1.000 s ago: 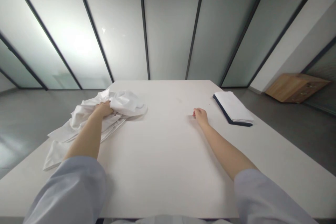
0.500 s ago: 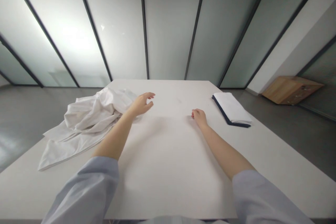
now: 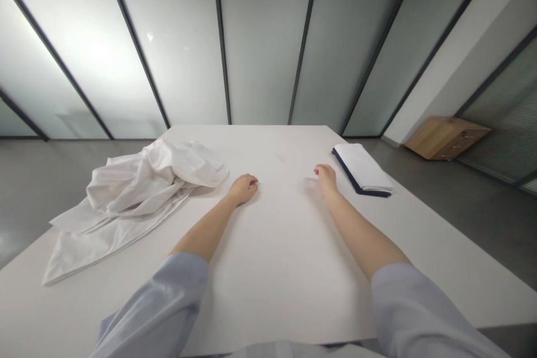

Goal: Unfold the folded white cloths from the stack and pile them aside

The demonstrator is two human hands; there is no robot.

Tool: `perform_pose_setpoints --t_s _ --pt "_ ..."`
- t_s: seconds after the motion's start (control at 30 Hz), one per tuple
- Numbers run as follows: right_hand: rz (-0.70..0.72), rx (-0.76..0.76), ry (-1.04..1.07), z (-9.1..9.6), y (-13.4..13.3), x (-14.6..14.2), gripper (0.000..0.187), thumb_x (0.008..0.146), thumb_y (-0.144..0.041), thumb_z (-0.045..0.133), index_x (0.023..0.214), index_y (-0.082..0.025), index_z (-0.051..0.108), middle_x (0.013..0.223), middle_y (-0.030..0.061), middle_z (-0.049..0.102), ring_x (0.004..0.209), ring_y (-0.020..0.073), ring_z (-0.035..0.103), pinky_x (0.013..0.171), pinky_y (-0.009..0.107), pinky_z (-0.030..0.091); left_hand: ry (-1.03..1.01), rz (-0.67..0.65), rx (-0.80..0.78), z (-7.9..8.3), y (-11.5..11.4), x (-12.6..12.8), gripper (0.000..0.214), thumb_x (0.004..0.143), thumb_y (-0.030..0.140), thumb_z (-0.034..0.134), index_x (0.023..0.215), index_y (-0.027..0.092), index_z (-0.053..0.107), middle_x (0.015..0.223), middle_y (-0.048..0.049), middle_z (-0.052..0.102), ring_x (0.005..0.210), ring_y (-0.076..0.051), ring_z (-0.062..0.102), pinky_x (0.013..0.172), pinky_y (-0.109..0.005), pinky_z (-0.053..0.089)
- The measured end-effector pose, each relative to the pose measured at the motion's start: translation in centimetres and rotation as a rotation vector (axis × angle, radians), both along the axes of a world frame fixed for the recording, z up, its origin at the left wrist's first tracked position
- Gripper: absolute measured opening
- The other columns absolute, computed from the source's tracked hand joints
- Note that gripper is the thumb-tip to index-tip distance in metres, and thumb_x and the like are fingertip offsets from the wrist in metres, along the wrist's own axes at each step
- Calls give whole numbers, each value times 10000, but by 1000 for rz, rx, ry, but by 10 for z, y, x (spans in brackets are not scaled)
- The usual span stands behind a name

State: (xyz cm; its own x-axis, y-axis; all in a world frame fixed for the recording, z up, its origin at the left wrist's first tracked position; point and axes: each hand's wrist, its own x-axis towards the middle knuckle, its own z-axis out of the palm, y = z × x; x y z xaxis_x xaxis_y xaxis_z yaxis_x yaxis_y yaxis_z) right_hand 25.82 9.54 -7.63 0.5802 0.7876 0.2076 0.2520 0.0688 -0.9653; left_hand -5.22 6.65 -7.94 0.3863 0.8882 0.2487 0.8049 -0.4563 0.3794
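Observation:
My left hand (image 3: 243, 189) is at the white table (image 3: 285, 268), right of a loose heap of white cloth (image 3: 146, 184) and apart from it. Its fingers are curled in, with nothing seen in them. My right hand (image 3: 326, 178) hovers low over the tabletop, its fingers likewise bent into a loose fist with no thing visible inside. Nearest to it, on the right, lies a folded white cloth (image 3: 363, 166) on top of a folded dark navy cloth (image 3: 351, 173). The heap is crumpled, and one flat corner of it spreads toward the table's near left.
Frosted glass panels (image 3: 260, 39) with dark frames stand behind the table. A wooden cabinet (image 3: 444, 137) is on the grey floor (image 3: 453, 196) at the right, beside a pale pillar (image 3: 453, 72).
My left hand has come down and nearer, away from the white heap, and its fingers have curled. My right hand has lifted slightly and turned. The camera view has shifted a little.

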Motion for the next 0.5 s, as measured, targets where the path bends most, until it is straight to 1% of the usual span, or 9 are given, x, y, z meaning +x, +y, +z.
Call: perform_pose_setpoints --t_s 0.07,0.13,0.2,0.23,0.27,0.33,0.4,0.47,0.5 --pt "-107 12 -144 7 3 27 150 671 -294 487 721 -195 587 728 48 635 787 210 582 767 328 470 -1 -1 10 0 0 1 286 833 201 507 1045 141 689 1049 -105 688 976 -207 633 911 -307 478" --pt "-231 -44 -327 12 0 62 226 690 -280 485 816 -168 637 861 103 657 900 255 581 859 400 447 -3 -15 15 -1 -1 2 281 834 203 505 1036 140 690 1047 -105 687 969 -204 633 908 -303 478" --pt "-440 -165 -493 14 -8 100 307 698 -264 517 938 -148 669 1042 170 639 1038 322 549 908 485 405 -1 -18 16 0 -2 3 283 833 202 501 1032 136 691 1043 -108 688 963 -206 634 902 -305 480" --pt "-523 -239 -557 14 -13 118 347 697 -263 542 997 -144 672 1116 198 615 1091 354 526 922 523 382 4 -12 17 0 -3 4 283 831 201 499 1029 138 692 1042 -109 688 961 -208 633 900 -309 482" --pt "-564 -314 -603 13 -19 134 383 690 -267 574 1038 -140 670 1156 219 599 1127 383 507 931 549 363 12 -3 18 1 -3 4 282 829 201 498 1024 145 693 1043 -107 688 963 -211 632 900 -314 483" --pt "-566 -455 -617 10 -28 158 439 664 -321 648 1054 -122 674 1169 260 586 1151 430 487 931 570 344 35 16 26 3 -5 5 275 823 205 499 1010 165 696 1049 -101 687 976 -216 627 905 -324 482" --pt "-526 -568 -588 8 -33 172 498 628 -384 707 1037 -101 681 1160 301 575 1152 454 477 910 564 349 52 19 34 4 -6 5 270 820 213 499 999 178 698 1051 -95 685 984 -218 623 909 -329 480" --pt "-506 -624 -579 12 -32 178 504 609 -383 737 1011 -83 690 1160 336 557 1152 454 466 889 549 346 53 8 37 4 -7 5 275 820 217 497 1004 172 696 1049 -99 683 986 -221 622 910 -332 480" --pt "-505 -622 -594 16 -30 179 466 619 -350 733 995 -78 697 1153 346 554 1152 448 461 886 545 337 50 2 38 4 -6 4 281 821 217 495 1012 166 694 1048 -102 683 984 -222 621 909 -333 481"
